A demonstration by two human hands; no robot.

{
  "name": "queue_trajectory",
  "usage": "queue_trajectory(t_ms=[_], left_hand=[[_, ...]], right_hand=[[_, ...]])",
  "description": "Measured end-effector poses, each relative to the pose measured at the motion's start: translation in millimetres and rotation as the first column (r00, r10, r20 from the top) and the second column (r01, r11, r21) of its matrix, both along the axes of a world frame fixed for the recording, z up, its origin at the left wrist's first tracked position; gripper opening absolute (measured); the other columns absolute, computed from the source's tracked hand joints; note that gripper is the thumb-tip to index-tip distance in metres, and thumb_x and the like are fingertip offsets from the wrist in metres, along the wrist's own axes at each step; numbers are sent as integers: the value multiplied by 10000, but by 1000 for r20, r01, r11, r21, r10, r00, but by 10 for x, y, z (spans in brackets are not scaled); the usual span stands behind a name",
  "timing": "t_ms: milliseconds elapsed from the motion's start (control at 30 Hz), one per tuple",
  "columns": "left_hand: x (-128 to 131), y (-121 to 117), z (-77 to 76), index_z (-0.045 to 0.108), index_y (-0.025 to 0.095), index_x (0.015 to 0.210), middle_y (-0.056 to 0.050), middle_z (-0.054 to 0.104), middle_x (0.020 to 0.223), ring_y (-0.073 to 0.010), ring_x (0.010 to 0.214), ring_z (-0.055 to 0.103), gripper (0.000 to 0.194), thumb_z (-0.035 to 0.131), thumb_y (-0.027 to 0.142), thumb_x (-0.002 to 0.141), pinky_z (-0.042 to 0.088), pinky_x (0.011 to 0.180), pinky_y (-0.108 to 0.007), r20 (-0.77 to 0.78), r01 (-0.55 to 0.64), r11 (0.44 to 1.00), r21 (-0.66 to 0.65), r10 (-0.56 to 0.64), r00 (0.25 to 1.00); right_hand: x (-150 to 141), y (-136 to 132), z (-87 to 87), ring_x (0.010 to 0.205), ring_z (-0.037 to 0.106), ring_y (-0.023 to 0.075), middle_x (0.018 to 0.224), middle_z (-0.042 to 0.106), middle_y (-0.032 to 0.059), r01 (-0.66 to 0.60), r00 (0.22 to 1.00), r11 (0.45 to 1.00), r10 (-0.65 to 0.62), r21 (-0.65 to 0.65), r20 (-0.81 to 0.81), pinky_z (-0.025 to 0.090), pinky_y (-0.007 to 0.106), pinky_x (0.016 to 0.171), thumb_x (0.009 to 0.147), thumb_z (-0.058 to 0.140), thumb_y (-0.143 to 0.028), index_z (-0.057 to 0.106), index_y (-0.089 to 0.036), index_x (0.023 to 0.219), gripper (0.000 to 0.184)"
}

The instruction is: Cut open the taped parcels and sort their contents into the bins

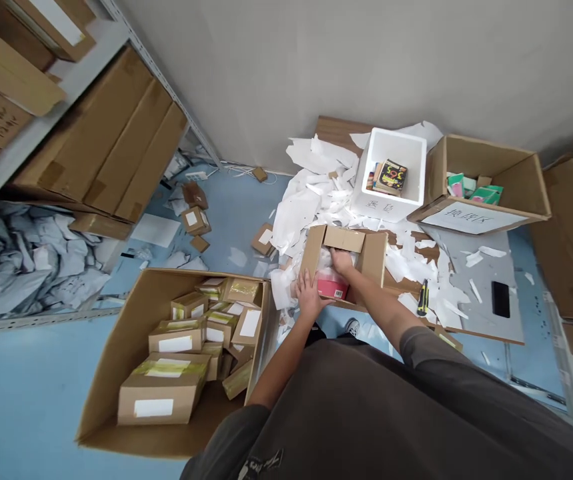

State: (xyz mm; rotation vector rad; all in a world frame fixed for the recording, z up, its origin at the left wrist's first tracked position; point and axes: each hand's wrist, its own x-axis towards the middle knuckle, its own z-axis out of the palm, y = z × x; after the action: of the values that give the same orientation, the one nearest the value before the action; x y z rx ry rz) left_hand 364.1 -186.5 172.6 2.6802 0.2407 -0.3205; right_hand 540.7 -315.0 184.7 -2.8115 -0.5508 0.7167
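An opened cardboard box (pixel 373 259) stands in front of me at the near edge of the table, its flaps folded outward. Inside are a red-pink box (pixel 331 285) with a barcode and some whitish wrapping. My left hand (pixel 309 297) lies on the left flap and near corner, fingers stretched and apart, thumb toward the red-pink box. Reaching into the carton from the right, my right hand (pixel 340 261) is near its far wall; its fingertips are partly hidden, so their grip does not show.
Torn white paper (pixel 316 193) covers much of the table. Behind stand a white foam bin (pixel 391 207) and a cardboard bin (pixel 486 217) holding small boxes. A yellow-black cutter (pixel 423 298) and phone (pixel 500 299) lie right. A large carton (pixel 101 393) of taped parcels is at left.
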Motion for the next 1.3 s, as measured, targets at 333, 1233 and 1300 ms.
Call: queue_trajectory(t_ms=[333,1233,1300], left_hand=[[68,130,-10,296,188,1766,-255,288,1798,-467,1677,229,1267,804,805,783,255,1325,-651,110,-57,997,60,50,993],[-320,-710,648,505,149,1624,-217,419,1723,-448,1672,238,695,589,522,1045,251,1348,-667,186,-234,944,234,193,964],[-330,-1164,639,645,174,1483,-205,565,1585,-411,1584,417,492,558,430,1071,340,1330,-604,159,-123,983,138,101,982]], right_hand=[[-786,-373,954,1013,725,291,1100,788,131,-172,981,977,160,122,105,495,328,858,878,625,-92,745,-234,1316,476],[416,-3045,-374,1250,662,358,1348,752,189,120,959,993,-115,4,-259,499,385,1060,716,928,-226,761,-147,1345,656],[334,-2991,-550,1464,507,423,1553,604,264,122,973,993,-120,-2,-195,405,498,1195,764,906,-232,625,-132,1539,831]])
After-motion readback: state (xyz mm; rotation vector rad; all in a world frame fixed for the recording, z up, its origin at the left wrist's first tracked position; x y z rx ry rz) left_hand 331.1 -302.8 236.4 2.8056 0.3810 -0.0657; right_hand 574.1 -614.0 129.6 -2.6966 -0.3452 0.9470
